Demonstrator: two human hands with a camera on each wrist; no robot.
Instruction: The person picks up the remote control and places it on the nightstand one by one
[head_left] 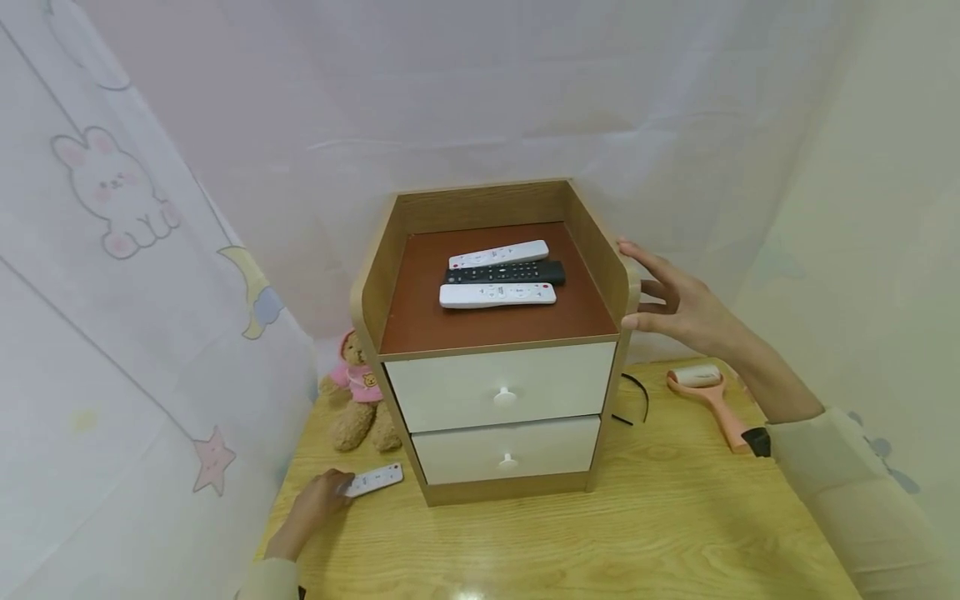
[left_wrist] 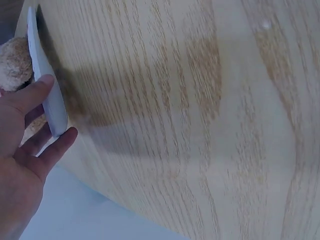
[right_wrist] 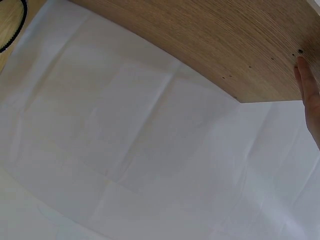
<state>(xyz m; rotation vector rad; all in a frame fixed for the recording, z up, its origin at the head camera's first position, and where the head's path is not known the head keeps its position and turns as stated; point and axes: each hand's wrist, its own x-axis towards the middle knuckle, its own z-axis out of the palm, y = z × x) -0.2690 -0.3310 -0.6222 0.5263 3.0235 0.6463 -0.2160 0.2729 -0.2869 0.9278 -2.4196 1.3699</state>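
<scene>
My left hand (head_left: 315,502) pinches one end of a white remote control (head_left: 379,477), low over the table at the left of a small wooden cabinet (head_left: 510,492). In the left wrist view, the thumb lies on one face of the remote (left_wrist: 49,90) and the fingers are around its lower end. My right hand (head_left: 686,308) is at the cabinet's right side panel, its fingers spread. Fingertips meet the panel (right_wrist: 200,40) in the right wrist view. On the cabinet's brown top lie a black remote (head_left: 504,273) between two white remotes (head_left: 498,253).
A teddy bear (head_left: 360,392) in a pink top sits left of the cabinet. To the right are an orange-handled lint roller (head_left: 712,400) and a thin black band (head_left: 639,392). Both white drawers (head_left: 450,392) look closed. Hanging cloth (head_left: 525,100) surrounds the table.
</scene>
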